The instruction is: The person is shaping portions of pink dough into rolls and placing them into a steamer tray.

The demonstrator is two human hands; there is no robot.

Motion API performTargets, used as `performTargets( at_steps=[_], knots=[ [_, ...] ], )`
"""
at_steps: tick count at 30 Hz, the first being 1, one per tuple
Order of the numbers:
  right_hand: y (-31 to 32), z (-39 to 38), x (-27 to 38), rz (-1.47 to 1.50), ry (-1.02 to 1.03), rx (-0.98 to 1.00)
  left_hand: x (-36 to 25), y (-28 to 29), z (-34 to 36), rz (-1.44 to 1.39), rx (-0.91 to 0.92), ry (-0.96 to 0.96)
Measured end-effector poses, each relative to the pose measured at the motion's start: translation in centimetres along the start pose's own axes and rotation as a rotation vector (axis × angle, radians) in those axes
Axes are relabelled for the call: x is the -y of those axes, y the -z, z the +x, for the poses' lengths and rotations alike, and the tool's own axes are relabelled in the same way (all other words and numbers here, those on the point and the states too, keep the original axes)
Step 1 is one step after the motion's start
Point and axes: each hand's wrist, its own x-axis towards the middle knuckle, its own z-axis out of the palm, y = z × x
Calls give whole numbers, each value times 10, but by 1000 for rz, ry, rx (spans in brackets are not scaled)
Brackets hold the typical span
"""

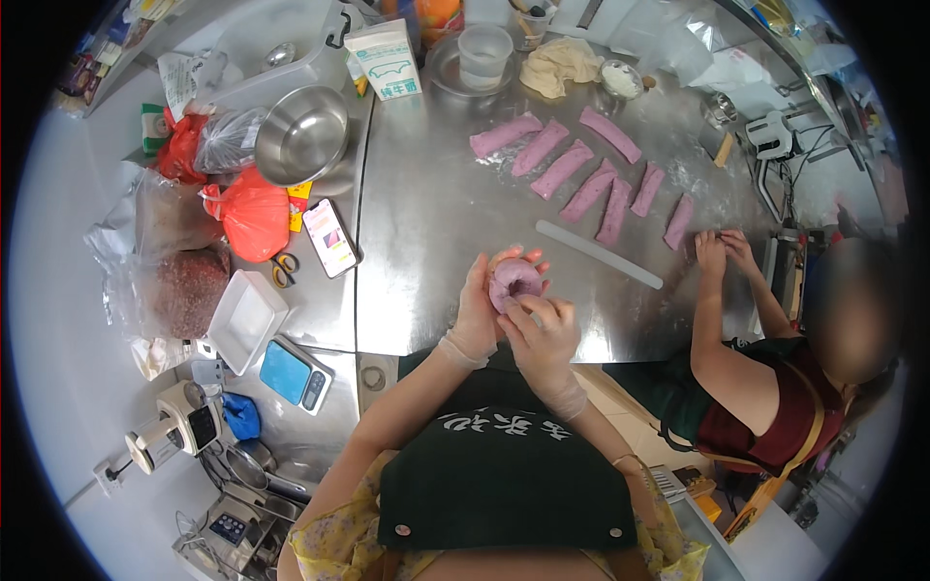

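A ring of purple dough (501, 282) with a dark hole in its middle is held above the table's near edge. My left hand (474, 308), in a clear glove, cups it from the left and beneath, its fingertips showing past the far side. My right hand (545, 334), also gloved, is closed with thumb and fingers on the ring's near right edge. Beyond my hands, several purple dough strips (564, 169) lie on the floured steel table (426, 194). A white rolling pin (599, 254) rests slantwise between the strips and me.
At the right, a co-worker's hands (722, 250) work at the table edge. Leftward are a phone (330, 239), scissors (283, 270), a steel bowl (301, 136), a white tray (247, 321) and a scale (295, 374). A milk carton (385, 60) and plastic tub (484, 56) stand at the back.
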Motion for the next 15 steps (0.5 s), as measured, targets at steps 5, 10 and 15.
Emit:
performTargets(
  at_steps=[5, 10, 15],
  knots=[
    [-13, 7, -4, 141, -141, -82, 3, -2, 1, 81, 24, -79],
    [-10, 11, 1, 186, -264, -69, 1, -10, -4, 302, -75, -111],
    [-12, 13, 2, 352, -618, 56, 5, -8, -9, 456, -27, -176]
  ],
)
